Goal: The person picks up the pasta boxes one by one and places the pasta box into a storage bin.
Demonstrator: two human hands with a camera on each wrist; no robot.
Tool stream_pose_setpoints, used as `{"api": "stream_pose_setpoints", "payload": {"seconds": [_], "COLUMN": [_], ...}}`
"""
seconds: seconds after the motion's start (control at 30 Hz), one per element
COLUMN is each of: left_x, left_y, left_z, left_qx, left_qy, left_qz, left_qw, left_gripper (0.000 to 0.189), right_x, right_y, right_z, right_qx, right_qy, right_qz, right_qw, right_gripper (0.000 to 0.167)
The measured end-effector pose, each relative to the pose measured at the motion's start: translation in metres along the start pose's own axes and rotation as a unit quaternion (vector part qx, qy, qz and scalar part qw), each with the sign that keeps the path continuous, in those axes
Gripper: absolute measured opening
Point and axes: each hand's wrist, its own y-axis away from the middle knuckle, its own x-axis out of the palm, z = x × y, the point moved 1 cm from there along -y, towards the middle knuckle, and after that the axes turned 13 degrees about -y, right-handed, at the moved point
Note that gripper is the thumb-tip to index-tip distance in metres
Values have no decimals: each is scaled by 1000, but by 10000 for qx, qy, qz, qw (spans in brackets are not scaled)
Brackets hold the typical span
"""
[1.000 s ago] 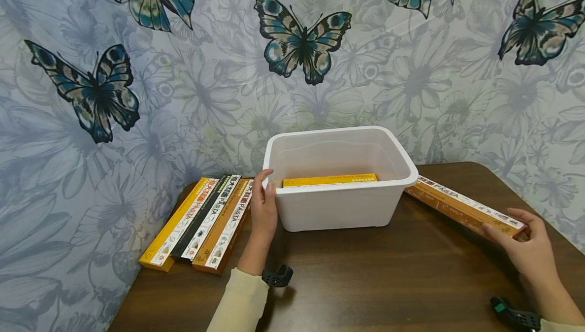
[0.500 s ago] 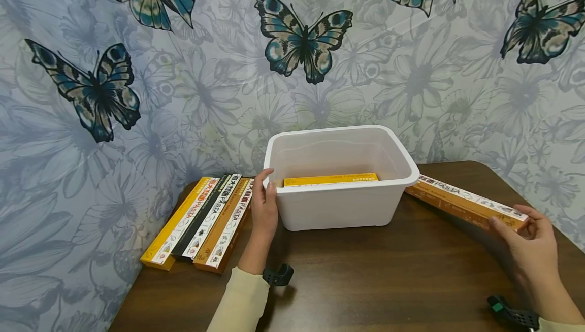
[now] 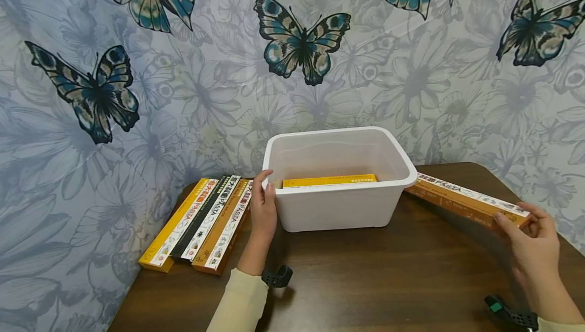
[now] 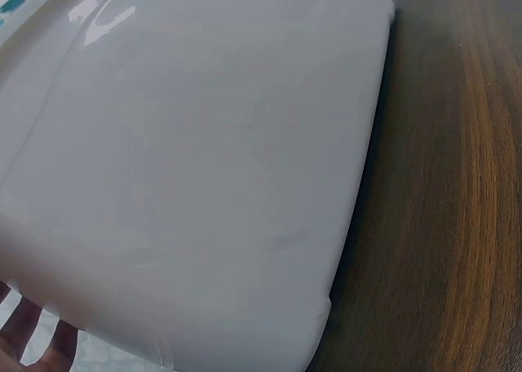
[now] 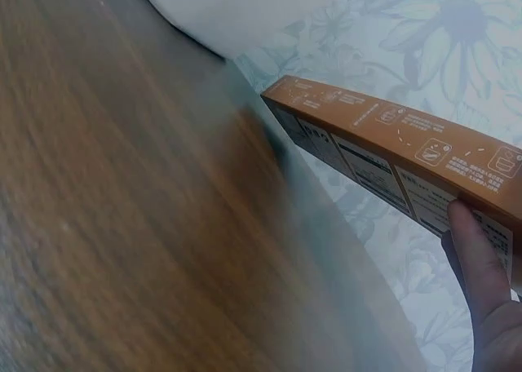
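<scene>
My left hand [image 3: 263, 210] grips the left front corner of a white plastic bin [image 3: 338, 211], its thumb on the front just under the rim. In the left wrist view the bin's outer wall [image 4: 212, 160] fills most of the picture, with fingertips [image 4: 61, 347] at the rim. My right hand [image 3: 532, 243] pinches the near end of a long brown pasta box [image 3: 457, 202] between thumb and fingers. The box's held end is raised above the table, and its far end passes behind the bin's right corner. Inside the bin lies a yellow box [image 3: 329, 180].
Left of the bin, a yellow pasta box [image 3: 171, 228], a black one [image 3: 201, 223] and another brown one [image 3: 221, 225] lie side by side on the dark wooden table [image 3: 388, 281]. A butterfly-print cloth [image 3: 205, 93] hangs directly behind the table.
My right hand has shifted slightly right and up, lifting the near end of the brown pasta box. My left hand and the bin have stayed in place.
</scene>
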Motion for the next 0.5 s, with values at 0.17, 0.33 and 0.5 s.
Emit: {"api": "stream_pose_setpoints", "payload": {"seconds": [0.17, 0.33, 0.5], "left_x": [0, 1, 1], "left_y": [0, -1, -2], "left_z": [0, 1, 2], "left_qx": [-26, -36, 6], "left_qy": [-75, -93, -114], "left_qz": [5, 26, 8], "left_qw": [10000, 9999, 9999], "left_gripper": [40, 40, 40], "right_x": [9, 20, 30], "right_y": [0, -2, -4], "right_z": [5, 14, 22], "right_qx": [-124, -441, -618], "right_qy": [135, -144, -536], "right_qz": [-231, -335, -67], "right_qw": [9996, 9984, 9966], "right_gripper": [56, 54, 57]}}
